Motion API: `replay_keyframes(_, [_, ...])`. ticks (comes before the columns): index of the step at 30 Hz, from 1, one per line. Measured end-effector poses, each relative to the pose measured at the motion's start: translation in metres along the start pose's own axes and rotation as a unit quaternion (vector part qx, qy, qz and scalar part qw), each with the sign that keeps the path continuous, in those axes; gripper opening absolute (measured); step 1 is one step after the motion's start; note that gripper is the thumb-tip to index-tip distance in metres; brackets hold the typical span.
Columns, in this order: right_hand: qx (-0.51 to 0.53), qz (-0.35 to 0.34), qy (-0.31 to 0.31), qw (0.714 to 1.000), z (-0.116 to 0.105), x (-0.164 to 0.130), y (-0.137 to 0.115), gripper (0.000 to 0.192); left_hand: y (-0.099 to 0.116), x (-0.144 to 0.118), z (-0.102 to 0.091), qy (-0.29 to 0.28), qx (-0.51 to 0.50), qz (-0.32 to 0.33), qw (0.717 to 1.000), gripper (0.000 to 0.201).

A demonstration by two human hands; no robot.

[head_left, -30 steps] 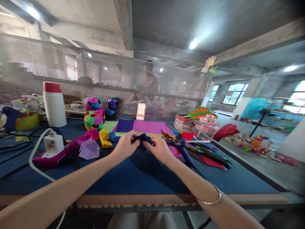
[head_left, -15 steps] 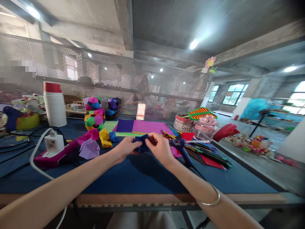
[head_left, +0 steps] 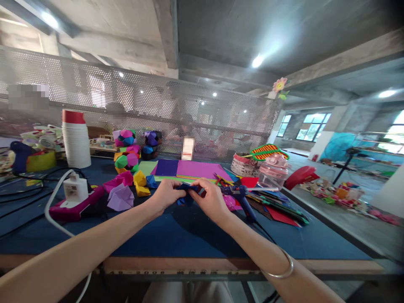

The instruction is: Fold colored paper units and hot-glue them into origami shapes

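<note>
We work at a long bench (head_left: pixel 189 242) covered in dark blue, with a bare wooden front edge, in a grey concrete room with ceiling lights. A perforated metal screen (head_left: pixel 142 113) runs along the far side of the bench, and windows show far right.

Near the middle, our left hand (head_left: pixel 166 194) and right hand (head_left: pixel 212 201) meet, both pinched shut on a small dark blue folded paper piece (head_left: pixel 187 193) held just above the bench. Its exact shape is hard to tell, since our fingers cover much of it. A metal bangle (head_left: pixel 279 269) circles our right wrist.

To the far right stands a woven basket (head_left: pixel 243 164) with a red, green and yellow woven piece (head_left: pixel 268 150) resting on top; what lies inside we cannot see. Just beside it is a clear pink-lidded jar (head_left: pixel 272 171). At far left is a tall stack of white cups (head_left: pixel 76 141) with a red top.

Flat coloured paper sheets (head_left: pixel 189 169) lie beyond our hands, folded paper balls (head_left: pixel 126 147) left of them, and a blue glue gun (head_left: pixel 241 195) just right of our right hand.
</note>
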State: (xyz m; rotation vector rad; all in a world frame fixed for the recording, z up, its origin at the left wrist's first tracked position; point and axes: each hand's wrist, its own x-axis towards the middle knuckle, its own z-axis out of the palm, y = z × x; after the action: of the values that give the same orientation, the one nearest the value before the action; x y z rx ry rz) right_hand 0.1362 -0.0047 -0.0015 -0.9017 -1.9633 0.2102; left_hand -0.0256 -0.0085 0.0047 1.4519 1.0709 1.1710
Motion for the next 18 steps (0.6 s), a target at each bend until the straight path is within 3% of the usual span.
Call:
replay_keyframes(6, [0.015,0.001,0.003,1.0,-0.0005,0.0005,-0.001,0.014,-0.0006,0.0006,0.0009,0.006,0.006,0.01,1.0,0.011])
replay_keyframes(11, [-0.016,-0.007,0.022,1.0,-0.0025,0.0025,0.0004,0.016,-0.0036,0.0042,-0.0011,0.054,-0.013,0.021,0.998,0.027])
replay_keyframes(18, [-0.008,0.025,0.022,0.999,0.0013,0.0016,0.0064,0.018,-0.0039,0.0053,-0.0057,0.049,0.041,0.042,0.997,0.012])
